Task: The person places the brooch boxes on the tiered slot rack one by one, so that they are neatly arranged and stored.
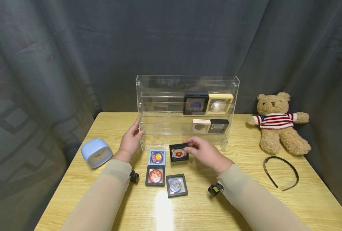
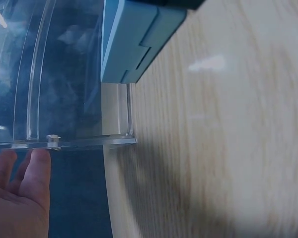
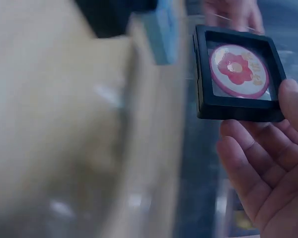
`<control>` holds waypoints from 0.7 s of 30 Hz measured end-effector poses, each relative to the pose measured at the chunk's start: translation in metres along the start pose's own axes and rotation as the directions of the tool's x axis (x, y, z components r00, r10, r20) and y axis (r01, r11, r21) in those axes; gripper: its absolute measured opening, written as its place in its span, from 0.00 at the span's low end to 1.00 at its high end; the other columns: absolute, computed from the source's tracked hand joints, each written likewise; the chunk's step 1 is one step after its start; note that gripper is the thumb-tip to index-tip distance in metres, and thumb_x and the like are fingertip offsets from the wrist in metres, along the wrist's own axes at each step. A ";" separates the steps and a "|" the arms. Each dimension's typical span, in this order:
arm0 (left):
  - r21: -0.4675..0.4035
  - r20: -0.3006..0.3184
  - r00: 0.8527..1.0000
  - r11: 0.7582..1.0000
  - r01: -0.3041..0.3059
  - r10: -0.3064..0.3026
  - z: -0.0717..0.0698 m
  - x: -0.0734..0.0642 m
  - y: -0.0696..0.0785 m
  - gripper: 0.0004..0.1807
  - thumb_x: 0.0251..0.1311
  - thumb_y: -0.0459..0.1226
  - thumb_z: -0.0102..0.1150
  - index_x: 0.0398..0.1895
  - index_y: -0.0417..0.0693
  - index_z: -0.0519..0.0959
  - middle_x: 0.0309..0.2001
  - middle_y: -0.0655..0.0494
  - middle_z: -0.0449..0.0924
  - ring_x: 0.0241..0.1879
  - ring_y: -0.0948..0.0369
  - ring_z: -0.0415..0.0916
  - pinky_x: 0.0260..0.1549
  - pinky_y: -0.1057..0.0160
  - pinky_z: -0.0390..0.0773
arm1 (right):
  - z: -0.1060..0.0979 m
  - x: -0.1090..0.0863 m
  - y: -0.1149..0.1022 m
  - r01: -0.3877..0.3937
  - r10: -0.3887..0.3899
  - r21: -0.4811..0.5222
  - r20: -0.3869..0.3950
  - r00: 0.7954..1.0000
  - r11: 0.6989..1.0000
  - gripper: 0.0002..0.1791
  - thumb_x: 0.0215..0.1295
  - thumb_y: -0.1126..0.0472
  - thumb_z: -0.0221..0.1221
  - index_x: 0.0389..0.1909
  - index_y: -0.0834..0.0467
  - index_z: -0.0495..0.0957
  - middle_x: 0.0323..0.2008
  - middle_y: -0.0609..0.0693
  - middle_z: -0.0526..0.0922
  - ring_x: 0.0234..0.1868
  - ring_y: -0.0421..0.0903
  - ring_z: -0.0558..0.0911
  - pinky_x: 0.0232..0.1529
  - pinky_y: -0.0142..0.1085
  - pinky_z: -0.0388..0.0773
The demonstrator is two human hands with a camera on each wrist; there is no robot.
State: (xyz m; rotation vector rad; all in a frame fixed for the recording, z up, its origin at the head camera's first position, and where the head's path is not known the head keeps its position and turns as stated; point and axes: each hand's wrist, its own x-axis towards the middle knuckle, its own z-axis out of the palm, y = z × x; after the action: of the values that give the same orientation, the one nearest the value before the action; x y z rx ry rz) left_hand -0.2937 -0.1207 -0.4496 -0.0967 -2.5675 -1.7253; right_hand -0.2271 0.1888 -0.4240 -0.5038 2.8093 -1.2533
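Black square display case (image 1: pixel 179 153) with flower badge, held before the clear acrylic rack (image 1: pixel 165 125).

The case is positioned above the desk (image 1: pixel 198 211), near the rack's lower front edge; contact with the desk cannot be determined. Its window faces the wearer, frame roughly upright; the outline is near square, with sides of similar length. The right hand (image 1: pixel 205 151) grasps the case at its right edge, thumb on the front of the frame. The left hand (image 1: pixel 130 141) grips the rack's left side panel between thumb and fingers. A blue-framed badge case (image 1: pixel 157 157) sits just left of the held case.
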 end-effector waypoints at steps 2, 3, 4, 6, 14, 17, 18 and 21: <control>0.007 -0.002 1.000 1.000 -0.002 0.002 0.000 0.000 0.000 0.38 0.73 0.37 0.54 0.74 0.86 0.53 0.74 0.54 0.59 0.67 0.50 0.65 0.61 0.52 0.72 | -0.013 0.006 -0.011 0.002 -0.002 0.020 -0.028 1.000 1.000 0.14 0.67 0.55 0.65 0.52 0.53 0.80 0.37 0.42 0.82 0.39 0.41 0.81 0.43 0.41 0.81; 0.011 -0.002 1.000 1.000 -0.003 0.003 0.000 0.000 0.000 0.38 0.73 0.38 0.54 0.74 0.86 0.53 0.74 0.54 0.58 0.67 0.50 0.65 0.62 0.51 0.71 | -0.020 0.009 -0.016 0.006 -0.004 0.027 -0.046 0.999 1.000 0.14 0.67 0.55 0.64 0.52 0.53 0.80 0.38 0.43 0.82 0.39 0.42 0.81 0.43 0.42 0.81; 0.014 -0.001 1.000 1.000 -0.005 0.005 0.000 0.000 0.000 0.38 0.73 0.38 0.54 0.74 0.86 0.53 0.74 0.54 0.58 0.67 0.50 0.64 0.62 0.51 0.71 | -0.026 0.012 -0.022 0.005 -0.003 0.027 -0.066 0.998 1.000 0.15 0.68 0.55 0.63 0.53 0.53 0.79 0.39 0.43 0.82 0.40 0.43 0.81 0.43 0.42 0.81; 0.015 -0.003 1.000 1.000 -0.007 0.007 -0.001 -0.001 0.000 0.38 0.73 0.38 0.54 0.74 0.86 0.53 0.74 0.54 0.58 0.67 0.49 0.64 0.62 0.51 0.71 | -0.038 0.020 -0.033 0.000 0.002 0.022 -0.111 0.994 1.000 0.15 0.69 0.54 0.62 0.54 0.51 0.78 0.40 0.44 0.82 0.41 0.43 0.81 0.42 0.43 0.81; 0.008 0.001 1.000 1.000 -0.013 0.013 -0.002 -0.002 0.000 0.38 0.73 0.37 0.54 0.75 0.84 0.52 0.74 0.52 0.58 0.67 0.49 0.65 0.61 0.51 0.71 | -0.063 0.049 -0.053 -0.032 0.052 0.100 -0.208 0.977 0.994 0.17 0.70 0.53 0.60 0.58 0.49 0.77 0.44 0.44 0.80 0.43 0.45 0.80 0.36 0.44 0.83; 0.010 0.001 1.000 1.000 -0.012 0.012 -0.002 -0.002 0.001 0.38 0.73 0.36 0.53 0.75 0.83 0.52 0.74 0.51 0.58 0.67 0.49 0.64 0.62 0.50 0.71 | -0.064 0.055 -0.050 -0.059 0.077 0.090 -0.208 0.975 0.994 0.17 0.71 0.53 0.60 0.59 0.48 0.76 0.45 0.44 0.79 0.42 0.46 0.80 0.35 0.45 0.84; 0.011 -0.003 1.000 1.000 -0.008 0.008 -0.001 -0.003 0.001 0.38 0.73 0.36 0.53 0.75 0.83 0.52 0.74 0.51 0.59 0.67 0.49 0.64 0.62 0.51 0.71 | -0.064 0.057 -0.048 -0.070 0.088 0.092 -0.203 0.975 0.993 0.17 0.71 0.53 0.60 0.59 0.48 0.76 0.45 0.45 0.79 0.42 0.47 0.79 0.35 0.46 0.84; 0.011 -0.002 1.000 1.000 -0.017 0.017 0.000 -0.003 0.002 0.37 0.73 0.36 0.53 0.76 0.81 0.52 0.74 0.50 0.59 0.67 0.48 0.64 0.62 0.50 0.71 | -0.063 0.059 -0.042 -0.101 0.109 0.051 -0.198 0.974 0.994 0.18 0.71 0.52 0.59 0.60 0.48 0.76 0.46 0.44 0.79 0.42 0.45 0.79 0.34 0.43 0.84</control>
State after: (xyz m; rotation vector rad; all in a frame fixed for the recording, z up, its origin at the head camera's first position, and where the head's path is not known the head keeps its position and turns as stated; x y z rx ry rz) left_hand -0.2905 -0.1204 -0.4480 -0.1162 -2.5668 -1.7042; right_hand -0.2810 0.1896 -0.3445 -0.2340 2.9189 -1.4100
